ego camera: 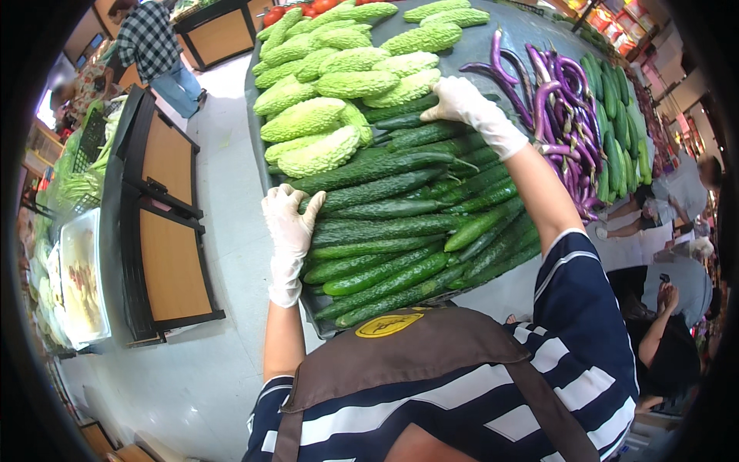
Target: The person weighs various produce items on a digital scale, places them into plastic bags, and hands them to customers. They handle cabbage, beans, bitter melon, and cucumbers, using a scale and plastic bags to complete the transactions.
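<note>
White gloves cover both hands. My left hand [290, 216] has its thumb and fingers around the left end of a dark green cucumber [381, 191] at the pile's left edge. My right hand [462, 104] reaches to the far side of the pile, its fingertips on the end of a smaller cucumber [399, 122]; whether it grips it cannot be told. More cucumbers [392, 226] lie in rows between my hands and the apron. Pale green bitter melons [358, 84] are heaped just beyond them, and one bitter melon [323, 151] rests near my left hand.
Purple eggplants [563, 115] and more green cucumbers [618, 115] lie on the display to the right, tomatoes [323, 6] at the far edge. A wood-panelled stand [173, 260] is across the aisle at left. A person in a checked shirt [151, 46] stands far left; other people are at right.
</note>
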`<action>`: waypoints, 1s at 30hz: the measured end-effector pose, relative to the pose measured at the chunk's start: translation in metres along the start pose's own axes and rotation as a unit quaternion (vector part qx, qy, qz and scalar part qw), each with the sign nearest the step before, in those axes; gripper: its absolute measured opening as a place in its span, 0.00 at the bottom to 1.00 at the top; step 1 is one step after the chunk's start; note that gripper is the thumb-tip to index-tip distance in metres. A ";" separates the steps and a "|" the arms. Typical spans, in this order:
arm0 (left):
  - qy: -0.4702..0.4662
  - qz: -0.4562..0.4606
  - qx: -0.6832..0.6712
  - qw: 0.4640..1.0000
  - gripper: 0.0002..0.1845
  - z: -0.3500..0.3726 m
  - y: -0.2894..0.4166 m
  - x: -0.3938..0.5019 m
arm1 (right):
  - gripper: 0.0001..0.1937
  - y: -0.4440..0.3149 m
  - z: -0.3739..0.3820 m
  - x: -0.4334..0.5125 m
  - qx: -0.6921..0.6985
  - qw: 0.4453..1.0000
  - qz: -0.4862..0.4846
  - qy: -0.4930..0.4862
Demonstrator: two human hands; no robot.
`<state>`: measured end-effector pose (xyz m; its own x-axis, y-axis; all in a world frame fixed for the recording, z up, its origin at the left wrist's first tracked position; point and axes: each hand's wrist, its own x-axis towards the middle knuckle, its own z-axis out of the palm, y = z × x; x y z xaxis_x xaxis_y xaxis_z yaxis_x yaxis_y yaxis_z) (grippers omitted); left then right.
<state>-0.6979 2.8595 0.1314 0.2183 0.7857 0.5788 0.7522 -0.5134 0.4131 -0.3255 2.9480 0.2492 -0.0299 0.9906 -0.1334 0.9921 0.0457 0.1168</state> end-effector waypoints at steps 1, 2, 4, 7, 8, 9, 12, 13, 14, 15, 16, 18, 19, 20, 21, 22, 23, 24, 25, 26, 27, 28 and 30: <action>-0.003 0.000 0.003 1.000 0.17 0.000 -0.001 -0.001 | 0.44 -0.005 -0.001 0.014 -0.023 0.996 0.022 -0.080; -0.009 -0.014 -0.012 1.000 0.17 0.000 -0.002 -0.002 | 0.47 -0.001 -0.006 0.021 0.028 0.992 0.023 -0.119; -0.003 -0.021 -0.035 0.999 0.16 0.001 -0.004 -0.002 | 0.54 0.002 -0.009 0.027 0.084 0.984 0.028 -0.154; 0.008 -0.007 -0.034 0.999 0.15 0.003 -0.007 0.000 | 0.41 0.005 -0.017 0.020 0.083 0.988 -0.072 -0.109; 0.007 -0.011 -0.040 0.999 0.15 0.003 -0.007 0.000 | 0.37 0.004 -0.021 0.017 0.022 0.995 -0.068 -0.071; 0.003 -0.016 -0.045 0.999 0.15 0.003 -0.007 0.000 | 0.33 0.002 -0.024 0.013 -0.034 0.996 -0.072 -0.035; 0.005 -0.015 -0.072 0.997 0.13 0.003 -0.007 -0.001 | 0.19 0.017 -0.035 -0.012 -0.147 0.980 -0.102 0.082; 0.010 -0.011 -0.089 0.996 0.13 0.003 -0.008 -0.001 | 0.18 0.034 -0.039 -0.028 -0.164 0.971 -0.103 0.142; 0.019 -0.001 -0.090 0.996 0.12 0.003 -0.008 -0.001 | 0.18 0.055 -0.043 -0.045 -0.134 0.969 -0.110 0.177; 0.002 -0.015 -0.087 0.996 0.12 0.004 -0.009 -0.001 | 0.19 0.079 -0.045 -0.062 -0.113 0.967 -0.104 0.206; 0.002 -0.011 -0.074 0.997 0.12 0.005 -0.009 -0.001 | 0.17 0.101 -0.039 -0.084 -0.093 0.961 -0.084 0.247; 0.007 -0.008 -0.058 0.998 0.12 0.007 -0.011 -0.001 | 0.17 0.142 -0.023 -0.129 -0.031 0.957 -0.049 0.283; 0.008 -0.004 -0.054 0.999 0.13 0.008 -0.012 -0.001 | 0.18 0.156 -0.012 -0.148 0.020 0.957 -0.052 0.286; -0.001 -0.008 -0.054 0.999 0.13 0.009 -0.013 0.000 | 0.18 0.165 0.003 -0.169 0.060 0.961 -0.007 0.271; -0.012 -0.014 -0.050 0.999 0.14 0.010 -0.014 0.000 | 0.18 0.170 0.020 -0.187 0.110 0.959 0.035 0.260; -0.014 -0.012 -0.056 0.998 0.15 0.010 -0.015 0.000 | 0.18 0.175 0.035 -0.203 0.105 0.964 0.092 0.227; -0.014 -0.014 -0.056 0.998 0.15 0.011 -0.015 0.000 | 0.18 0.177 0.049 -0.218 0.113 0.961 0.170 0.185; -0.009 -0.008 -0.059 0.998 0.15 0.011 -0.016 0.001 | 0.18 0.179 0.062 -0.229 0.098 0.960 0.166 0.202; -0.003 -0.003 -0.058 0.998 0.15 0.011 -0.016 0.001 | 0.17 0.181 0.074 -0.236 0.090 0.957 0.187 0.201; -0.008 -0.007 -0.060 0.998 0.14 0.011 -0.016 0.000 | 0.16 0.181 0.085 -0.240 0.104 0.956 0.173 0.214; -0.011 -0.010 -0.061 0.998 0.14 0.010 -0.016 0.000 | 0.15 0.182 0.093 -0.239 0.031 0.965 0.178 0.191; -0.015 -0.013 -0.062 0.998 0.14 0.010 -0.015 0.000 | 0.15 0.182 0.100 -0.237 0.021 0.966 0.137 0.218; -0.009 -0.008 -0.065 0.998 0.14 0.010 -0.015 0.000 | 0.16 0.179 0.107 -0.224 0.032 0.970 0.128 0.203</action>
<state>-0.7032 2.8710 0.1180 0.2198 0.7996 0.5589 0.6684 -0.5407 0.5108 -0.1282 2.7200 0.1945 0.1854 0.9383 0.2919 0.9786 -0.2031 0.0314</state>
